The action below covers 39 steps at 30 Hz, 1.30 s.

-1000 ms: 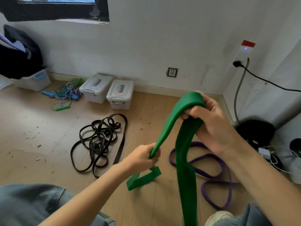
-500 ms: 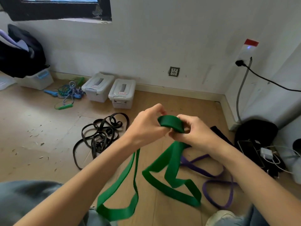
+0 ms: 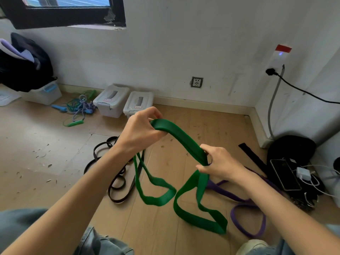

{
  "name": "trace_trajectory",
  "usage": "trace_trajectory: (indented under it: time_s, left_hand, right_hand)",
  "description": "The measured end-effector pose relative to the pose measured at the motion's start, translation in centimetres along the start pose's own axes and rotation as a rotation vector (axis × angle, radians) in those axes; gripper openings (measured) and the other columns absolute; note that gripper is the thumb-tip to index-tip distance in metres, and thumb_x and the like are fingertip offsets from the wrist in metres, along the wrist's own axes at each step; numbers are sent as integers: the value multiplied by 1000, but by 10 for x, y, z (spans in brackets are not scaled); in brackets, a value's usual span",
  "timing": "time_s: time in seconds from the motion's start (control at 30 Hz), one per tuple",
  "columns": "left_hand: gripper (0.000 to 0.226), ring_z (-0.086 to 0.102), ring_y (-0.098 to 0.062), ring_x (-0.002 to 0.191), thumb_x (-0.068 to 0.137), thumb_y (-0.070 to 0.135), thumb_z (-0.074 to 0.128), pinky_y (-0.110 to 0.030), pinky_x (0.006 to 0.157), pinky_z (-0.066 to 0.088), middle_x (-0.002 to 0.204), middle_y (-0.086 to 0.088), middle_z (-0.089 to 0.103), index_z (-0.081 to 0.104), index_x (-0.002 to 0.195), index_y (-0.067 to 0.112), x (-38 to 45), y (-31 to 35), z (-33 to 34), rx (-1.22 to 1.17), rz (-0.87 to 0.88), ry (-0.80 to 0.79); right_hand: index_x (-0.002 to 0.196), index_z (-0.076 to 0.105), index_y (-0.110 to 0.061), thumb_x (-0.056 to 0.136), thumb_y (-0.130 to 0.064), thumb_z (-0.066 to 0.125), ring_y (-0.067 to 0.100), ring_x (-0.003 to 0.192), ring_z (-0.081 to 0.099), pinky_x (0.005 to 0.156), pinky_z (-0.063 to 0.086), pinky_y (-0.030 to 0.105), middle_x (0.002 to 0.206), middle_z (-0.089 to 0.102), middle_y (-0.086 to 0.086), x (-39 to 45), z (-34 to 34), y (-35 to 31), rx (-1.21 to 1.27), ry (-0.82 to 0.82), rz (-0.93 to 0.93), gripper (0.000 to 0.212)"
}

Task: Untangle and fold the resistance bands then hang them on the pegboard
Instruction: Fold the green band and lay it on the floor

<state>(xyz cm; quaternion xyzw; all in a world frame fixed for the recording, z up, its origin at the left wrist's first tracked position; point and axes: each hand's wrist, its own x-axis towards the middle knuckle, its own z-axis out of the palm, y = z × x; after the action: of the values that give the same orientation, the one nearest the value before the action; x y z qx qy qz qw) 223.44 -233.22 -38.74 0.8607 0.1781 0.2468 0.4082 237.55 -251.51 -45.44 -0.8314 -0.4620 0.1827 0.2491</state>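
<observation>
At the far left, a dark bag [image 3: 24, 65] is sitting on a pale lidded tub [image 3: 45, 92] against the wall, and just beside it a tangle of blue and green skipping ropes [image 3: 79, 109] is lying on the wooden floor [image 3: 36, 144]. Two small grey storage boxes [image 3: 125, 103] are standing side by side at the skirting board. Nearer the person, a heap of black resistance bands [image 3: 114, 173] is lying knotted on the floor, partly hidden behind the left forearm. The left hand [image 3: 139, 131] is gripping the upper bend of the green resistance band [image 3: 182, 142], fingers curled round it, raised above the floor. From there the doubled green strip is running down and right to the right hand [image 3: 219, 162], which is pinching it between thumb and curled fingers. Below both hands the band's loose loops are hanging, the lower ones appearing to reach the floor. A purple resistance band [image 3: 246, 216] is lying on the floor under and to the right of the right forearm. At the far right, a phone [image 3: 285, 173] and a white charger [image 3: 303, 173] are resting on a black bag [image 3: 290, 148] near the wall corner.
</observation>
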Motion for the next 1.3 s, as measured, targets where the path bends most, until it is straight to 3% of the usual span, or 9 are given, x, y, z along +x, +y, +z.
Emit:
trace_trajectory:
  time_s: [0.1, 0.23, 0.33, 0.47, 0.6, 0.73, 0.87, 1.0, 1.3]
  left_hand:
    - [10, 55, -10, 55, 74, 15, 69, -21, 55, 45, 68, -2, 64, 63, 82, 19, 0, -7, -5, -63, -22, -65]
    - [23, 52, -18, 58, 77, 29, 66, -31, 58, 43, 74, -18, 64, 67, 88, 10, 1, -22, -9, -24, -93, -206]
    - [20, 56, -28, 68, 80, 22, 68, -39, 69, 48, 77, -18, 61, 64, 88, 3, 1, -30, -7, -26, -166, -347]
    - [23, 51, -4, 61, 75, 10, 74, -18, 61, 45, 71, 1, 52, 55, 88, 9, -7, -21, 11, -190, -115, -399]
    - [27, 59, -16, 68, 75, 0, 70, -29, 63, 51, 79, -6, 62, 53, 93, 12, -9, -13, 23, -259, -7, -259]
    - [27, 57, -5, 63, 70, 0, 73, -19, 58, 48, 74, 3, 61, 59, 87, 16, 0, -10, 20, -200, 116, -215]
    - [25, 58, -5, 63, 71, 2, 74, -20, 60, 49, 75, 3, 63, 60, 87, 16, 3, -15, 21, -216, 91, -185]
    - [24, 62, -4, 64, 72, 6, 74, -16, 60, 50, 72, 7, 67, 60, 91, 12, 7, -18, 15, -314, 79, -166]
    - [35, 63, -9, 72, 70, 16, 77, -22, 62, 53, 82, 4, 67, 59, 99, 22, 2, -15, 19, -346, 89, -299]
  right_hand:
    - [80, 55, -25, 81, -35, 67, 11, 72, 61, 65, 54, 28, 77, 62, -3, 1, -5, -6, -149, 152, -36, 16]
    - [72, 55, -20, 80, -28, 70, -3, 56, 57, 48, 43, 9, 63, 57, -7, 2, -35, -27, 42, 452, -72, 19]
    - [75, 59, -19, 72, -24, 76, -10, 57, 53, 51, 39, 3, 64, 54, -16, 1, -63, -48, 76, 667, -147, 18]
    - [81, 62, -11, 72, -25, 78, 2, 59, 52, 54, 42, 14, 70, 60, -7, -3, -42, -60, -63, 505, -150, 23]
    - [86, 59, -9, 71, -24, 79, 0, 62, 49, 55, 40, 15, 75, 57, -7, 2, -32, -56, -44, 405, -184, 29]
    - [88, 53, -19, 75, -23, 75, 8, 81, 53, 66, 43, 17, 88, 55, -7, 5, -19, -47, -57, 86, -71, 27]
    - [95, 55, -17, 82, -22, 69, 5, 77, 54, 63, 43, 10, 88, 56, -8, 6, -22, -45, -56, 168, -114, 20]
    - [103, 56, -21, 76, -35, 72, -7, 71, 51, 58, 41, 4, 82, 52, -18, 5, -41, -52, -22, 238, -155, 35]
    - [105, 62, -20, 71, -32, 74, 13, 75, 66, 70, 58, 32, 88, 66, -4, -2, -60, -65, 171, 263, -222, 38]
